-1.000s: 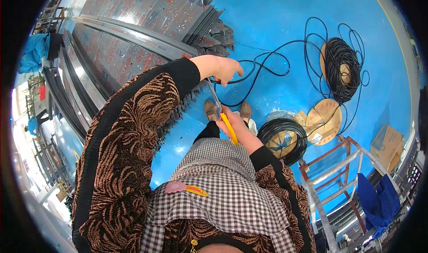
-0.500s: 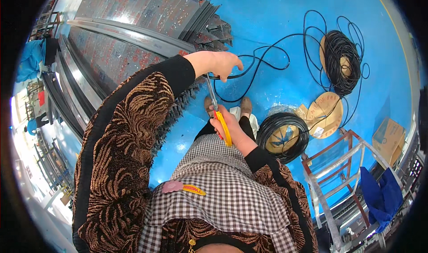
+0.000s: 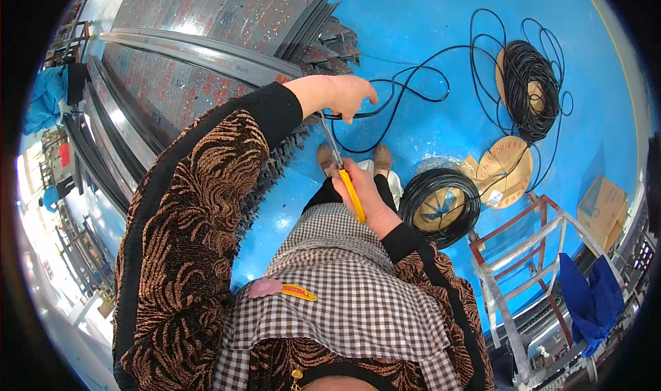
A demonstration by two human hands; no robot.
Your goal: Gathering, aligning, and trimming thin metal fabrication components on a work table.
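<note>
My left hand (image 3: pixel 344 96) is closed around a black cord (image 3: pixel 375 114) at the end of a long metal profile (image 3: pixel 206 55). The cord trails off to the right across the floor. Below it, my right hand (image 3: pixel 363 190) grips yellow-handled scissors (image 3: pixel 350 190). Their blades point up and to the left, with the tips just beneath my left hand and close to the cord. My fingers hide where the cord meets the profile, so I cannot tell whether the blades touch it.
Grey metal profiles (image 3: pixel 186 81) are stacked at the left. Two black cord coils, one far right (image 3: pixel 529 91) and one nearer (image 3: pixel 413 205), lie on the blue floor. A cardboard disc (image 3: pixel 506 167), metal frame (image 3: pixel 530 253) and cardboard box (image 3: pixel 601 212) stand right. Another person (image 3: pixel 51 98) is far left.
The scissors' handles have come closer together, and the red part seen before is now mostly hidden. My right hand has shifted slightly right; my left hand has barely moved.
</note>
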